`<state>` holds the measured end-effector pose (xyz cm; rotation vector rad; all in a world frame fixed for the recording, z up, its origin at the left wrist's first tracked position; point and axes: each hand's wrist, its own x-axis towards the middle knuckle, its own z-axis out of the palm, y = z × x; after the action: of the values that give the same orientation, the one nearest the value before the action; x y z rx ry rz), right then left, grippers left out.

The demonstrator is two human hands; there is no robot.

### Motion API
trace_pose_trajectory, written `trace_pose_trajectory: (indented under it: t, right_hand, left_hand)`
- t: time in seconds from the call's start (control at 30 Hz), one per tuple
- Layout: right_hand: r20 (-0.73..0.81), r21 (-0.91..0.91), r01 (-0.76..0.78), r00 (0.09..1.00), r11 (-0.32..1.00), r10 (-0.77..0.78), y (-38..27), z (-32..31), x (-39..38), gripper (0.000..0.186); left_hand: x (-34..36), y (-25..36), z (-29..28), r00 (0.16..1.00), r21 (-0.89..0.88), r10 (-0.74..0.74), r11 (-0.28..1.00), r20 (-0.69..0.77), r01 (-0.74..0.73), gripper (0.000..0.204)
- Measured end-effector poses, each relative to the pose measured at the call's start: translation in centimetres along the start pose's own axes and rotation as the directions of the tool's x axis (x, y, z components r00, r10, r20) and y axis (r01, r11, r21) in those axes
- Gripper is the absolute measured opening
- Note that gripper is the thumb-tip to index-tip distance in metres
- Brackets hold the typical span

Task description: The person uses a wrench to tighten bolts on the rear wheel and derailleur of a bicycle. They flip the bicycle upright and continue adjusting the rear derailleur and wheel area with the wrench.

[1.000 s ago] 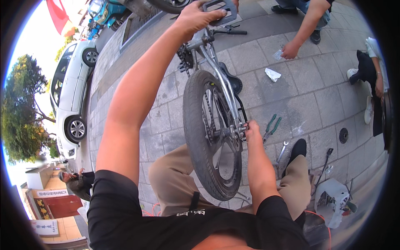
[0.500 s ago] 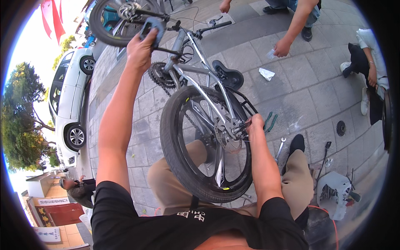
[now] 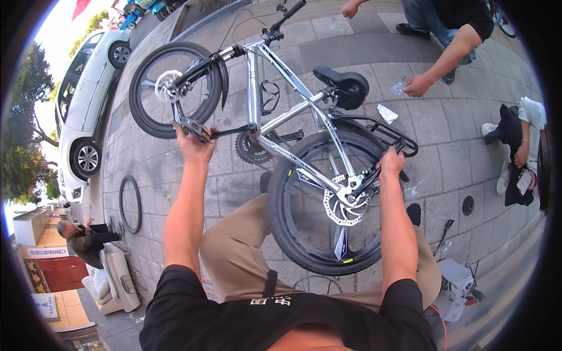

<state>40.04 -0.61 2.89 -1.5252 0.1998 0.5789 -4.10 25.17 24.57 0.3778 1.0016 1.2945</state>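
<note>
A silver bicycle frame leans over in front of me, its two black spoked wheels toward me. My left hand is closed around a black pedal at the end of the crank arm. My right hand is closed at the black rear rack, beside the rear wheel; its fingertips are partly hidden among dark parts. A disc brake rotor shows at the rear hub. The front wheel is at the far left, near my left hand.
A co-worker's hand holds a small clear packet. White paper, a sprocket cassette and a grey-white bag lie on the paving at right. A loose tyre and a white car are at left.
The bicycle has swung down and to the right, showing more of its frame and front wheel. My left hand has come lower with the pedal; my right hand has shifted right and slightly up.
</note>
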Motion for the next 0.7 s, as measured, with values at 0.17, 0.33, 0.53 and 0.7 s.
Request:
trace_pose_trajectory:
  t: [0.17,0.33,0.53,0.7]
  right_hand:
    - [0.098,-0.102,0.16,0.984,0.982,-0.15,-4.1,2.5,-2.6,0.019]
    - [0.09,-0.08,-0.078,0.992,0.994,0.085,-6.7,1.8,-1.1,0.022]
    - [0.124,-0.038,-0.266,0.955,0.963,0.269,-4.9,1.0,0.0,0.028]
    - [0.194,0.031,-0.293,0.94,0.956,0.282,-0.5,-0.6,1.1,0.03]
  left_hand:
    - [3.0,-2.0,-11.1,0.99,-0.07,-0.058,0.996,-0.127,0.049,0.053]
    - [3.2,-2.9,-8.4,0.986,0.053,-0.076,0.995,-0.148,0.085,0.049]
    - [2.4,-2.5,-7.4,0.948,0.138,-0.178,0.966,-0.264,0.22,0.052]
    - [-1.7,-1.7,-7.2,0.936,0.233,-0.222,0.929,-0.272,0.288,0.054]
